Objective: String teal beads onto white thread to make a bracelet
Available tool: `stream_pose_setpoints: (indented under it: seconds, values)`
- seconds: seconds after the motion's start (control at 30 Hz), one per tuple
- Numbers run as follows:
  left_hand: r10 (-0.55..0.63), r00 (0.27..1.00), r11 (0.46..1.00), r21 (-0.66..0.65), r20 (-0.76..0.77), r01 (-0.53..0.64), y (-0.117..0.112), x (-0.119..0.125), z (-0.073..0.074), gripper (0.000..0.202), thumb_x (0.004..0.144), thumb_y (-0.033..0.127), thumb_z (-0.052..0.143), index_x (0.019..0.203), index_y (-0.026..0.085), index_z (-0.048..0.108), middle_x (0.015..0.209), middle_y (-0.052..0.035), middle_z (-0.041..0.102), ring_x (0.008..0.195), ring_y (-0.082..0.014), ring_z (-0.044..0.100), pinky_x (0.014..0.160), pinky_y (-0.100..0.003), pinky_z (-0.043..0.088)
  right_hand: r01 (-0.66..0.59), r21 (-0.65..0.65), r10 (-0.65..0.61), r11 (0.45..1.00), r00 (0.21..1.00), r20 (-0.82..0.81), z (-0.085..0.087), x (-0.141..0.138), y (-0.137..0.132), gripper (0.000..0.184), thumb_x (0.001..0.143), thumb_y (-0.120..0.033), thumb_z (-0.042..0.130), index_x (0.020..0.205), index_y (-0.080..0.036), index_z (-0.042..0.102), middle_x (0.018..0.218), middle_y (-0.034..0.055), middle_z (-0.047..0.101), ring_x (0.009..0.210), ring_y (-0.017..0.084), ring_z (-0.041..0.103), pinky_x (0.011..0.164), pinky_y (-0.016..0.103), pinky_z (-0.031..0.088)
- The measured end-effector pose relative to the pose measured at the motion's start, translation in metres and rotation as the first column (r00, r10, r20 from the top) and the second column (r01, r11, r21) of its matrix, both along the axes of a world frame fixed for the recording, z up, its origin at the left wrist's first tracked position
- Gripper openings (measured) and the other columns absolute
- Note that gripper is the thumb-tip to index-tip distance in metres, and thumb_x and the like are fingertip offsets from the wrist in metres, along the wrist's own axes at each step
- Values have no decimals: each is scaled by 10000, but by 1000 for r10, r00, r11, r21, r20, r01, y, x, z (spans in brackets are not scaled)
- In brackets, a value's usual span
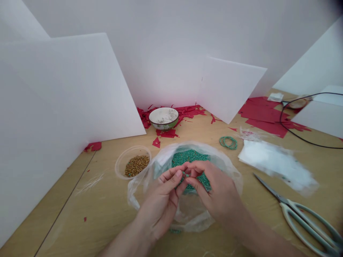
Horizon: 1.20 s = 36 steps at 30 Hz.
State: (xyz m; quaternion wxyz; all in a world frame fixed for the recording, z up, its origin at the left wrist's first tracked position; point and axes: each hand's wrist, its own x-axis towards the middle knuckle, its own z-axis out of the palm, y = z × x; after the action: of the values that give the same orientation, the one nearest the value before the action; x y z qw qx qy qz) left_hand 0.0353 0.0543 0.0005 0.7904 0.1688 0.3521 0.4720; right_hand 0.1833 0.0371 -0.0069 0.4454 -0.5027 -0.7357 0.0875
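Turquoise seed beads (190, 159), one loose heap, lying inside a clear plastic bag (230, 175) spread open on a pale wooden bench (80, 217). Left hand (160, 203) and right hand (217, 189): both closed to a pinch above the heap, fingertips meeting around a few beads. Beside the bag: round clear plastic tub (131, 162) holding brown seed beads (137, 165); coiled strands of turquoise beads (228, 142); crumpled white tissue (276, 167); steel scissors with pale green handles (302, 217). Farther off: green-and-white ceramic bowl (163, 117) among red paper scraps (166, 133).
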Motion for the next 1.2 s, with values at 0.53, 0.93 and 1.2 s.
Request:
stream_pose_setpoints:
  seconds: [0.53, 0.93, 1.2]
  values:
    - [-27, 998, 999, 19, 64, 25, 8, -8, 13, 256, 961, 230, 507, 1049, 79, 694, 1268, -153, 636, 1231, -228, 568, 1064, -343, 477, -42, 58, 37, 997, 996, 80, 6, 14, 6, 178, 912, -110, 552, 998, -205, 676, 913, 42, 648, 866, 173, 595, 762, 306, 494]
    - [-107, 991, 994, -14, 79, 108, 9, -12, 19, 408, 990, 343, 416, 1176, 52, 632, 1349, -183, 574, 1287, -271, 516, 1052, -343, 470, -136, 112, 121, 984, 984, 129, 6, 9, 2, 208, 911, -77, 526, 992, -179, 689, 866, 60, 639, 828, 179, 585, 736, 327, 520]
    - [-126, 990, 992, 0, 62, 126, 6, -10, 19, 404, 992, 353, 409, 1178, 76, 636, 1342, -166, 582, 1293, -256, 508, 1013, -312, 483, -143, 90, 130, 986, 982, 134, 3, 7, 1, 208, 916, -79, 518, 995, -181, 681, 896, 65, 634, 837, 183, 570, 742, 338, 522]
